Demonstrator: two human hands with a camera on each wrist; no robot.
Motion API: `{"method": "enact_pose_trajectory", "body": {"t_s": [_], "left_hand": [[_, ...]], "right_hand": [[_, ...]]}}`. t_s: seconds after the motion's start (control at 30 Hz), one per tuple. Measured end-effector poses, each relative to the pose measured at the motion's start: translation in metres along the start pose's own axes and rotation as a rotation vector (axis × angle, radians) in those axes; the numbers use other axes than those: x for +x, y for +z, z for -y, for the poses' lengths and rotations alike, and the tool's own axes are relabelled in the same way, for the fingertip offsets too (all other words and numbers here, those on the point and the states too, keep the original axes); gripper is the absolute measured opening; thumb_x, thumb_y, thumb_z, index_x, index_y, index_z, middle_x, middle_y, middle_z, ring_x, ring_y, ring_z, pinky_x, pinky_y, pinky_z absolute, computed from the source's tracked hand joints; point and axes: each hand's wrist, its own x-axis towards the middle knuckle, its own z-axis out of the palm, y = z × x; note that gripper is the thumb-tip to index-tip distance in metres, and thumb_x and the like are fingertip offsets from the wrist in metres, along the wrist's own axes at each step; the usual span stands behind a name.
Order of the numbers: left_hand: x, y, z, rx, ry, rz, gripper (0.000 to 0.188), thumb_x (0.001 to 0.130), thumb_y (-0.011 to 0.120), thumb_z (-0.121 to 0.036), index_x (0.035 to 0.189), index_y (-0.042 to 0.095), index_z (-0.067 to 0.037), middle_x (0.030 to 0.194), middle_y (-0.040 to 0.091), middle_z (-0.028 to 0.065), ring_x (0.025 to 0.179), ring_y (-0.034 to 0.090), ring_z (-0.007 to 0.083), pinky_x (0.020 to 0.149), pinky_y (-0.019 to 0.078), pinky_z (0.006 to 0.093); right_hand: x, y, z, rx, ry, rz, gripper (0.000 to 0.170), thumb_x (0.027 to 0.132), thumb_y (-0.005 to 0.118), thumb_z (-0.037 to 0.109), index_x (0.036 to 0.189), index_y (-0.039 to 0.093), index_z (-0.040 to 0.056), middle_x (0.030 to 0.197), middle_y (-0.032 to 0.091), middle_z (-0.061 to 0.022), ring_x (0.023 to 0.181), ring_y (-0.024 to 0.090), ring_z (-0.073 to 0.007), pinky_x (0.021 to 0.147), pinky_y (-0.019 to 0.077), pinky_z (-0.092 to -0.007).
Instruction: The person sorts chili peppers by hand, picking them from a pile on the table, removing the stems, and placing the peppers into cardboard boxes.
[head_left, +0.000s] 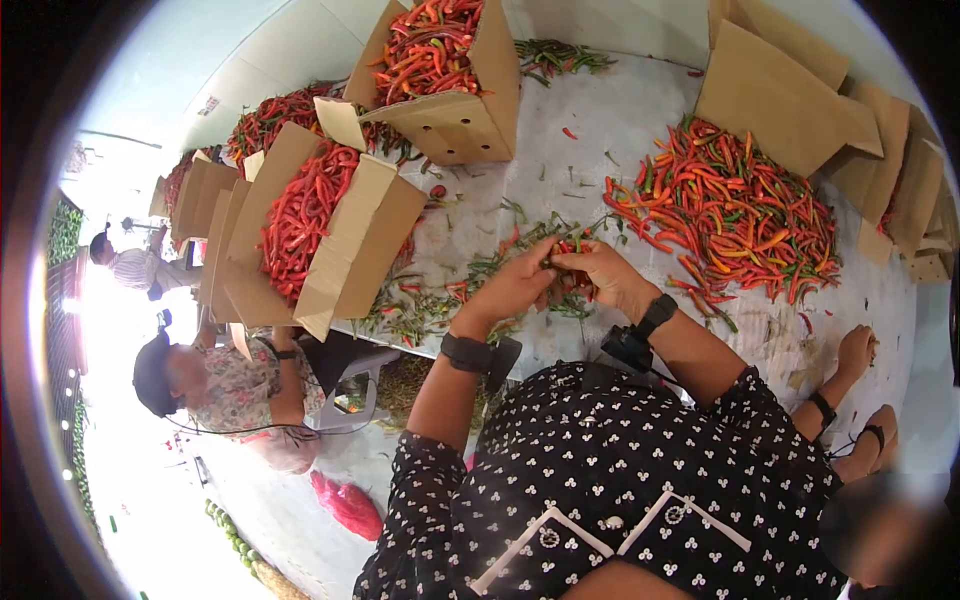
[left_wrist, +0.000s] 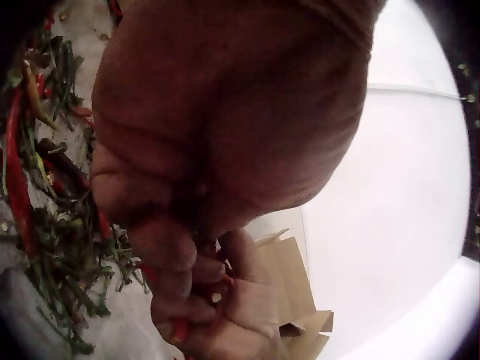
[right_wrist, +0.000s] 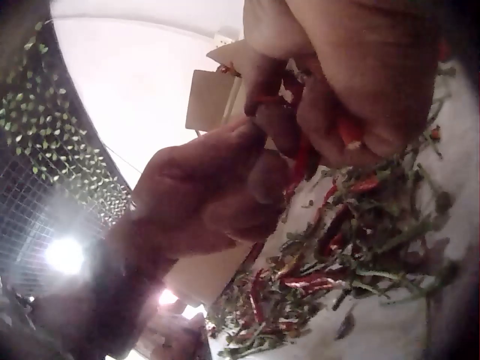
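Chilies (right_wrist: 304,160) are between the two hands, above the table (head_left: 635,105). The left hand (head_left: 510,285) and right hand (head_left: 605,268) meet there with fingers curled, each grip closed on chilies; their number is hidden. Below lie loose green stems (head_left: 395,318) with a few red pods among them, which suggests that a good deal of picking-over is done. Left of the hands, the near box (head_left: 378,245) holds a high pile of red pods that look mostly stemless; beyond it, the far box (head_left: 480,130) is heaped too. What remains seems to be the large mixed heap (head_left: 740,215) on the right, red, orange and green, so the work looks part-way through.
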Motion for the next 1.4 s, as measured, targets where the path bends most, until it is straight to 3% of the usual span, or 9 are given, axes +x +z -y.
{"method": "enact_pose_trajectory", "body": {"t_s": [0.33, 0.73, 0.93, 1.0, 1.07, 1.17, 1.27, 1.3, 1.4], "left_hand": [[-0.013, -0.025, 0.018, -0.241, -0.074, -0.174, 0.046, 0.084, 0.038, -0.008, 0.130, 0.032, -0.007, 0.072, 0.061, 0.0057, 0.052, 0.050, 0.0075, 0.047, 0.0405, 0.0212], [-0.021, -0.035, 0.042, -0.116, 0.085, -0.174, 0.026, 0.084, 0.039, -0.008, 0.107, 0.050, -0.003, 0.073, 0.059, 0.0037, 0.061, 0.053, 0.0081, 0.056, 0.0436, 0.0226], [-0.028, -0.045, 0.046, -0.150, -0.012, -0.171, 0.027, 0.082, 0.041, -0.010, 0.106, 0.051, -0.003, 0.076, 0.059, 0.0069, 0.064, 0.056, 0.0128, 0.059, 0.0467, 0.0278], [-0.027, -0.046, 0.049, -0.173, -0.016, -0.208, 0.028, 0.082, 0.040, -0.010, 0.106, 0.051, -0.002, 0.076, 0.060, 0.0075, 0.061, 0.056, 0.0133, 0.059, 0.0462, 0.0275], [-0.027, -0.051, 0.047, -0.184, -0.029, -0.198, 0.029, 0.081, 0.041, -0.011, 0.107, 0.051, -0.002, 0.074, 0.060, 0.0072, 0.060, 0.056, 0.0126, 0.057, 0.0453, 0.0270], [-0.029, -0.052, 0.038, -0.009, 0.008, -0.235, 0.031, 0.081, 0.041, -0.012, 0.108, 0.050, -0.001, 0.071, 0.060, 0.0067, 0.058, 0.054, 0.0119, 0.056, 0.0442, 0.0268], [-0.029, -0.057, 0.026, -0.105, -0.117, -0.204, 0.029, 0.081, 0.045, -0.010, 0.108, 0.051, -0.001, 0.076, 0.059, 0.0068, 0.064, 0.052, 0.0112, 0.060, 0.0433, 0.0261], [-0.031, -0.055, 0.025, -0.042, -0.079, -0.256, 0.029, 0.081, 0.044, -0.010, 0.108, 0.051, -0.001, 0.075, 0.059, 0.0071, 0.063, 0.053, 0.0117, 0.059, 0.0433, 0.0260], [-0.035, -0.046, 0.049, 0.157, -0.004, -0.402, 0.032, 0.079, 0.044, -0.011, 0.109, 0.051, -0.002, 0.079, 0.060, 0.0119, 0.068, 0.055, 0.0219, 0.063, 0.0444, 0.0321]], "right_hand": [[-0.006, 0.017, 0.067, 0.343, -0.084, 0.035, 0.010, 0.082, 0.051, 0.017, 0.085, 0.055, 0.0074, 0.077, 0.059, -0.0079, 0.064, 0.057, -0.0162, 0.040, 0.0324, -0.0217], [0.067, 0.120, 0.256, -0.214, -0.343, 0.154, 0.013, 0.083, 0.050, 0.015, 0.087, 0.052, 0.0028, 0.076, 0.058, -0.0096, 0.057, 0.052, -0.0107, 0.037, 0.0294, -0.0176], [0.138, 0.176, 0.308, -0.304, -0.470, -0.173, 0.013, 0.082, 0.052, 0.015, 0.081, 0.053, 0.0029, 0.071, 0.058, -0.0087, 0.048, 0.047, -0.0123, 0.039, 0.0332, -0.0210], [0.154, 0.183, 0.319, -0.540, -0.360, -0.078, 0.017, 0.081, 0.055, 0.019, 0.083, 0.050, 0.0027, 0.079, 0.058, -0.0098, 0.058, 0.052, -0.0136, 0.044, 0.0374, -0.0256], [0.161, 0.198, 0.316, -0.393, -0.421, -0.119, 0.038, 0.079, 0.058, 0.026, 0.105, 0.047, -0.0001, 0.107, 0.050, -0.0196, 0.096, 0.052, -0.0241, 0.070, 0.0447, -0.0369], [0.155, 0.199, 0.316, -0.356, -0.482, -0.079, 0.088, 0.074, 0.064, 0.036, 0.133, 0.012, -0.0037, 0.135, 0.008, -0.0301, 0.129, 0.005, -0.0342, 0.102, 0.0101, -0.0492], [0.117, 0.190, 0.311, -0.432, -0.641, -0.062, 0.075, 0.075, 0.064, 0.033, 0.129, 0.026, -0.0039, 0.132, 0.021, -0.0262, 0.126, 0.017, -0.0322, 0.098, 0.0234, -0.0466], [0.113, 0.173, 0.309, -0.501, -0.750, -0.010, 0.054, 0.077, 0.062, 0.029, 0.118, 0.042, -0.0010, 0.120, 0.041, -0.0184, 0.111, 0.040, -0.0229, 0.087, 0.0352, -0.0384], [0.054, 0.142, 0.270, -0.460, -0.829, 0.054, 0.036, 0.079, 0.059, 0.022, 0.104, 0.052, -0.0027, 0.092, 0.056, -0.0082, 0.084, 0.052, -0.0158, 0.068, 0.0425, -0.0292]]}}
